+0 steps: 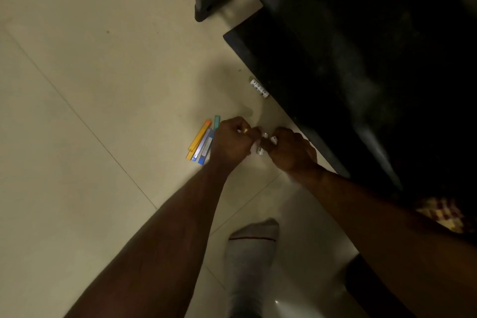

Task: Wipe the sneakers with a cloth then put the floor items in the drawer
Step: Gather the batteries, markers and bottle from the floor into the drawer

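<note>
Nearest me a grey sock [251, 253] stands on the pale tiled floor [77, 111]. Further out my left hand [229, 141] is curled, seemingly pinching something small and white, though what it is I cannot tell. My right hand [290, 150] grips a small white printed item [260, 150] between the two hands. I judge I am gathering floor items, so I would secure this one in a single hand before reaching on. Just left of the left hand lie the coloured flat sticks [202, 142], touching one another. Beyond, a white printed roll [259, 88] rests against the dark furniture [348, 59]; no drawer shows, so I would collect everything first
</note>
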